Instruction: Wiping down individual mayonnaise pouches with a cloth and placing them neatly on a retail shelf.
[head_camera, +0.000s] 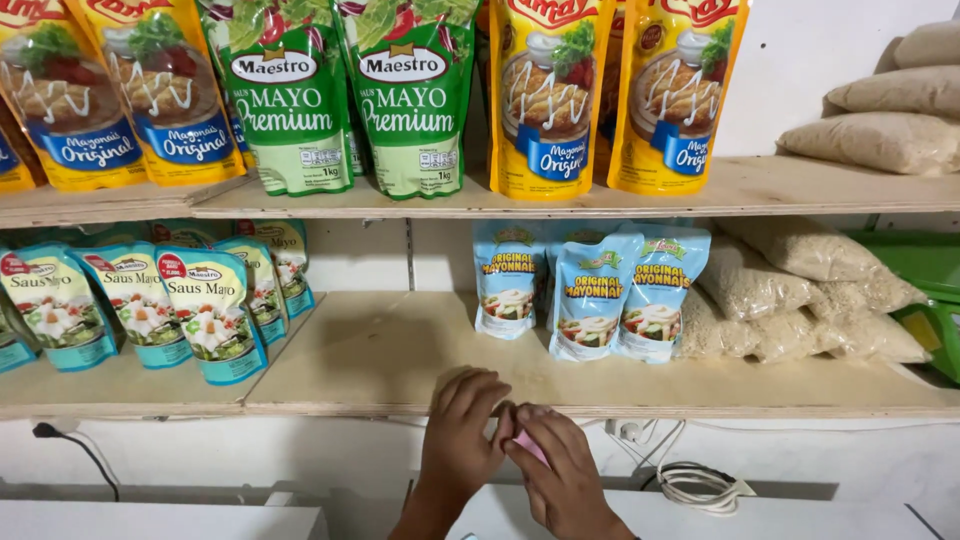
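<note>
Shelving of pale plywood filled the view, an upper shelf (800, 190) and a lower shelf (380, 350) set against a white wall. Along the upper board stood large sauce pouches: yellow pouches (160, 90) at the left, two green pouches (345, 100) in the middle, and more yellow pouches (610, 95) to the right of them. At the far right of that board, clear bags of pale crumbs (880, 140) lay stacked. On the lower board, turquoise pouches (150, 300) stood in rows at the left, well apart from three light blue pouches (590, 285) near the middle. Just beside those, more clear crumb bags (800, 300) lay piled, with a green plastic bin (925, 290) at the right edge. Below the lower board, a coiled white cable (700, 485) hung by the wall, and a black cord (70, 445) trailed at the left.

At the front edge of the lower shelf both hands met. The left hand (460, 440) had its fingers bent down over the board's lip, its fingertips touching the right hand. The right hand (565, 480) was curled closed around a small pink object (530, 447), of which only a sliver showed between the fingers; what kind of thing it was could not be told. Whether the left hand also pinched that pink object could not be told.
</note>
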